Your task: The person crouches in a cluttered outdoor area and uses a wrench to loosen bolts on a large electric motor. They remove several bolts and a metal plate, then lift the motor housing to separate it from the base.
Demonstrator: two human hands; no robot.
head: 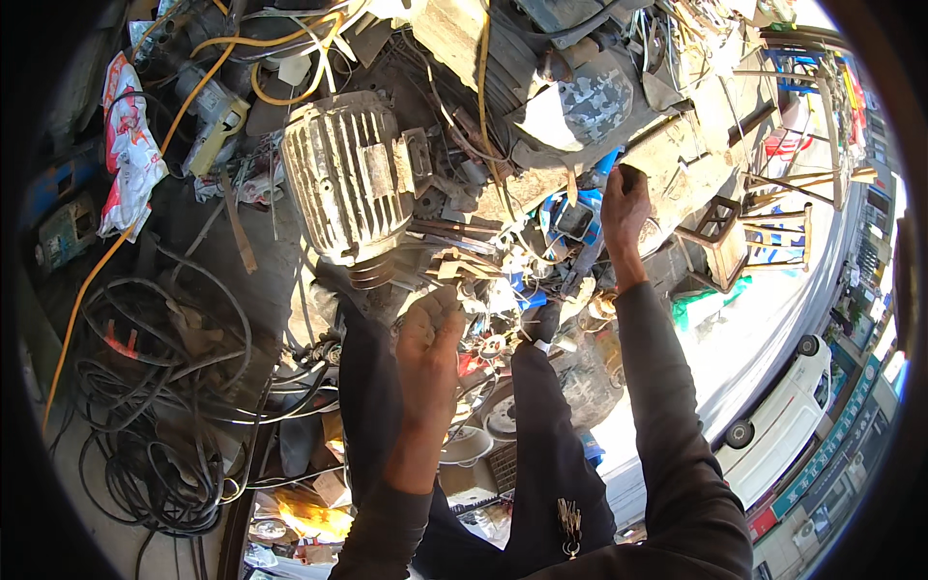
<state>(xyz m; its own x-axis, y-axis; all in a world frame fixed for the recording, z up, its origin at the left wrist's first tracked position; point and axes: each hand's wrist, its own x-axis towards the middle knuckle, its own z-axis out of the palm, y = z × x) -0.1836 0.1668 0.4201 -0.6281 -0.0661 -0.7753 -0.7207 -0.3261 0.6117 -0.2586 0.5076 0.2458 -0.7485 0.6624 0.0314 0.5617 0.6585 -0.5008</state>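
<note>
A finned electric motor (344,181), pale and worn, lies before me with its ribbed pulley (371,271) towards me. My left hand (429,344) is just below that pulley, fingers curled; whether anything is inside them is hidden. Further right, my right hand (627,210) is raised with bent fingers near a blue plastic-looking object (580,214). A dark patch shows at its fingertips, and I cannot tell if it is a held thing or shadow. Loose metal strips (467,264) and small scrap lie between the motor and my legs.
A tangle of black cable (152,435) covers the ground at left, crossed by an orange cord (87,290). A yellow-and-grey power tool (214,127) lies beyond it. Wooden stools (725,243) stand at right, with a white van (779,428) on the street.
</note>
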